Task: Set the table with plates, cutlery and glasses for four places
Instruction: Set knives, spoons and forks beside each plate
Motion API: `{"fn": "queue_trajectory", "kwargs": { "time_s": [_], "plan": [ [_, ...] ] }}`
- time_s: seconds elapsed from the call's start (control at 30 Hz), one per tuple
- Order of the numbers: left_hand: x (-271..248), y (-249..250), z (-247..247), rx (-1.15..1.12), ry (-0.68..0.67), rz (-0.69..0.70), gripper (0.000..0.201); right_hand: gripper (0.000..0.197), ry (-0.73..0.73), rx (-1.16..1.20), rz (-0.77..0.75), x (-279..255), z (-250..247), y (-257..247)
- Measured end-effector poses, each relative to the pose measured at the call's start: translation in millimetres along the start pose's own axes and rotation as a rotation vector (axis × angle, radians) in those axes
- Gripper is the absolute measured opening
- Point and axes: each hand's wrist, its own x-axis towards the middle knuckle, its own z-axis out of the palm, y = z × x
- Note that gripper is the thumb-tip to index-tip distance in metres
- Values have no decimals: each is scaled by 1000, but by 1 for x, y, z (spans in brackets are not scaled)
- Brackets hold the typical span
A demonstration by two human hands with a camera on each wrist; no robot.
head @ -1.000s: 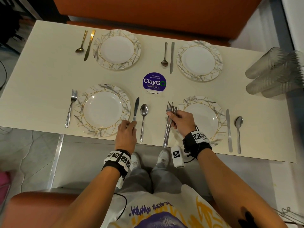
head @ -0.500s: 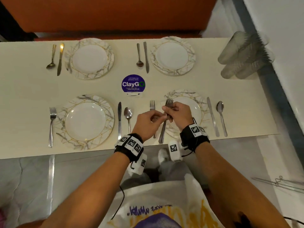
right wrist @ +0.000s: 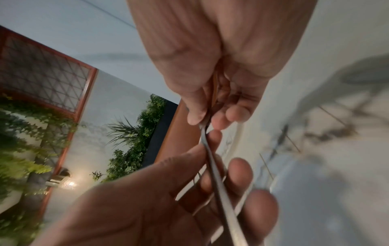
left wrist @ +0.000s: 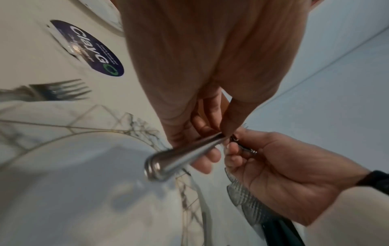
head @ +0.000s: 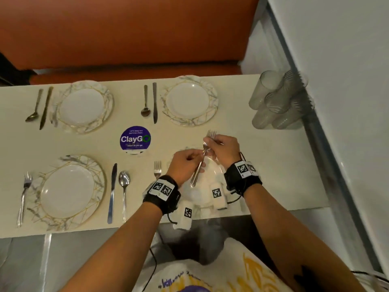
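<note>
The slim, shiny steel fork [head: 199, 163] is raised above the near-right white plate with marbled grey-and-gold rim [head: 190, 193], tines pointing away. The right hand [head: 224, 149] pinches its neck just below the tines; the left hand [head: 183, 167] curls thumb and fingers round the handle below that. It looks stiff, light and slick, so I judge the flat mid-handle the surest hold. Beyond the right fingertips, clear ribbed drinking glasses [head: 277, 101] lie heaped together, seemingly empty. All four plates hold nothing.
</note>
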Motion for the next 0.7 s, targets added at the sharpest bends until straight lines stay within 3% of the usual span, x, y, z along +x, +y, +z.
{"fn": "queue_trajectory", "kwargs": {
  "time_s": [0.27,0.5,0.6,0.7],
  "plan": [
    [37,39,35,-230,76,-81,22,5,-86,-73,-159,74,-45,-51],
    [50,52,31,-593,101,-140,10,14,-61,-197,-311,108,-64,-81],
    [60,66,22,-669,209,-109,8,16,-46,-229,-309,113,-72,-79],
    [72,82,5,-608,353,-11,14,20,-239,-366,-336,107,-79,-70]
  ]
}}
